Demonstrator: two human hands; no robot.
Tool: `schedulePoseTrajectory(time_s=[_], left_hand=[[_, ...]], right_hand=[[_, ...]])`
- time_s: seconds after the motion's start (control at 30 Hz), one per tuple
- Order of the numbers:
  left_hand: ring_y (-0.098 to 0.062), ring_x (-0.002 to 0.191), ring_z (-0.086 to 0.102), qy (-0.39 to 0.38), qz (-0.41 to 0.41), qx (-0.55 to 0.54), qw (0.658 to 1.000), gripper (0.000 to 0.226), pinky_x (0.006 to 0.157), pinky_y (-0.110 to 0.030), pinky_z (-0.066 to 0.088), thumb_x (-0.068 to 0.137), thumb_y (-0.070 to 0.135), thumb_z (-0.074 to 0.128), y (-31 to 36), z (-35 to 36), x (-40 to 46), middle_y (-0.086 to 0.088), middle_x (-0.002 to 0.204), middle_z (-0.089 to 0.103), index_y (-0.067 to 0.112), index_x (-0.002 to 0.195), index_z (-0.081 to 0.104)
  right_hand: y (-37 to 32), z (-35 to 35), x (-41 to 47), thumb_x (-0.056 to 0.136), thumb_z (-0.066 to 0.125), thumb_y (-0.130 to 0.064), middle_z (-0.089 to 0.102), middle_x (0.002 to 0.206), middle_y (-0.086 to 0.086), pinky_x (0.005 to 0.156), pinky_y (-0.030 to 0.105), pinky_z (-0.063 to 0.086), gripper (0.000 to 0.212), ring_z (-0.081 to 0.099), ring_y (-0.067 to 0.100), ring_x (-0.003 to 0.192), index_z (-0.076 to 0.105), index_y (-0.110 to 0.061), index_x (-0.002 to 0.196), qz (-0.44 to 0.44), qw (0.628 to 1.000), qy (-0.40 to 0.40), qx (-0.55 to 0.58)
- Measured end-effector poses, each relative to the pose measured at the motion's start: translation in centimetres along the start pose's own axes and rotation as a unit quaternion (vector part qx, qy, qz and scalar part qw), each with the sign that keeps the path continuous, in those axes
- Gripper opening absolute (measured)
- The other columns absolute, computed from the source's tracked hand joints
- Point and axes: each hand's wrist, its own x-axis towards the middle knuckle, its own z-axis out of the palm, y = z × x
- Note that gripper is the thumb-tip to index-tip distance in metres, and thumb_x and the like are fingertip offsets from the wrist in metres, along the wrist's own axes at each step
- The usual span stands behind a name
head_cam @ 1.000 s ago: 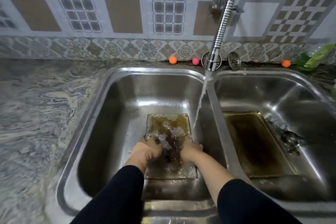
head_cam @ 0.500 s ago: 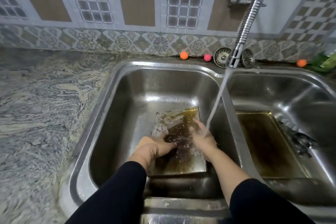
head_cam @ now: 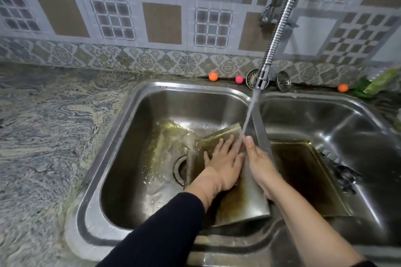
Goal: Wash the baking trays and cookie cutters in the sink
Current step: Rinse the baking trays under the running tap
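I had the first baking tray (head_cam: 236, 199) tilted up in the left basin (head_cam: 134, 158), against the divider between the two basins, with water from the tap (head_cam: 261, 78) running onto its far edge. My left hand (head_cam: 225, 162) lay flat on its face, fingers spread; my right hand (head_cam: 259, 162) gripped its right edge. Brown grease was streaming off it toward the drain (head_cam: 180, 169), so I judged this tray about half rinsed. A second tray (head_cam: 303, 178), brown all over, lay in the right basin with dark cookie cutters (head_cam: 345, 178) beside it, none of them washed yet. The left half of my basin gave room to turn the tray.
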Motion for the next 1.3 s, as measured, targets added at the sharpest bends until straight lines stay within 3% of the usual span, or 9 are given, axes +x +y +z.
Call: schedulePoseTrajectory(time_s=[0.23,0.4,0.53,0.73,0.9,1.07,1.13,1.2,1.3], left_hand=[[-0.018,0.145,0.010,0.077,0.003,0.110,0.991,0.052,0.116,-0.051,0.009,0.100,0.048,0.016,-1.9,-3.4,1.3,0.015,0.158,0.009,0.040,0.151,0.009],[-0.020,0.147,-0.003,0.102,-0.101,0.217,0.966,0.056,0.112,-0.060,-0.007,0.100,0.048,0.010,-3.9,-4.6,-1.2,0.008,0.160,0.001,0.030,0.152,0.008],[-0.023,0.147,-0.002,0.179,-0.102,-0.028,0.978,0.066,0.117,-0.039,0.005,0.101,0.040,0.033,-4.3,-5.7,-3.9,0.001,0.155,-0.030,0.029,0.152,-0.008],[-0.018,0.140,0.030,0.262,-0.128,-0.292,0.911,0.051,0.106,-0.021,0.017,0.103,0.031,0.033,-4.7,-7.7,-5.4,-0.001,0.152,0.034,0.031,0.151,0.017],[-0.012,0.138,0.032,0.336,-0.074,-0.294,0.892,0.048,0.095,-0.006,0.012,0.104,0.020,0.030,-4.0,-7.6,-5.9,0.006,0.148,0.039,0.030,0.150,0.023],[0.006,0.118,0.039,0.356,0.011,-0.228,0.906,0.049,0.086,0.010,0.019,0.102,0.015,0.035,-2.7,-6.4,-6.0,0.012,0.132,0.044,0.024,0.149,0.026],[0.003,0.121,0.041,0.332,0.031,-0.198,0.922,0.049,0.092,0.005,0.023,0.103,0.019,0.035,-2.1,-5.9,-6.1,0.008,0.139,0.046,0.031,0.149,0.025],[-0.010,0.125,0.049,0.318,0.047,-0.144,0.936,0.050,0.100,-0.011,0.031,0.102,0.023,0.035,-1.4,-5.2,-6.0,0.003,0.141,0.049,0.037,0.149,0.022],[-0.020,0.117,0.057,0.311,0.080,-0.045,0.946,0.052,0.097,-0.027,0.043,0.101,0.031,0.035,0.2,-3.9,-5.7,0.003,0.140,0.052,0.042,0.149,0.015]], right_hand=[[-0.6,-2.1,-0.9,0.092,0.026,-0.063,0.045,0.145,-0.009,0.108,0.032,0.030,0.055,0.037,0.017,0.136,0.045,-0.040,0.139,-0.056,0.998,0.019,0.030],[-1.4,-1.4,-0.8,0.095,0.031,-0.056,0.046,0.143,-0.007,0.100,0.028,0.032,0.049,0.040,0.016,0.132,0.043,-0.039,0.140,-0.069,0.993,0.044,0.088],[-2.1,-0.7,-0.6,0.097,0.030,-0.053,0.040,0.147,-0.011,0.099,0.030,0.031,0.044,0.036,0.015,0.135,0.039,-0.046,0.139,-0.097,0.991,0.014,0.090],[-2.3,0.3,0.5,0.100,0.019,-0.048,0.025,0.156,-0.008,0.111,0.045,0.024,0.043,0.024,0.023,0.142,0.032,-0.050,0.141,-0.115,0.992,-0.031,0.032],[-2.1,0.7,2.1,0.102,0.029,-0.039,0.010,0.160,0.000,0.103,0.042,0.035,0.050,0.039,0.021,0.132,0.009,-0.049,0.147,-0.105,0.989,-0.098,-0.046],[-3.1,0.3,2.9,0.100,0.036,-0.043,-0.016,0.159,0.007,0.119,0.045,0.006,0.062,-0.004,0.025,0.147,-0.002,-0.040,0.150,-0.056,0.983,-0.096,-0.143],[-4.2,0.1,2.6,0.098,0.039,-0.049,-0.022,0.157,0.007,0.118,0.047,0.006,0.070,-0.009,0.026,0.147,-0.007,-0.041,0.149,-0.040,0.987,-0.088,-0.128],[-5.1,0.2,2.0,0.092,0.045,-0.056,-0.013,0.159,0.000,0.113,0.046,0.026,0.080,0.002,0.026,0.147,-0.013,-0.044,0.147,-0.054,0.991,-0.105,-0.057],[-7.0,0.8,1.0,0.071,0.055,-0.077,-0.001,0.159,-0.014,0.083,0.040,0.051,0.096,0.019,0.025,0.144,-0.012,-0.060,0.137,-0.053,0.984,-0.122,0.115]])
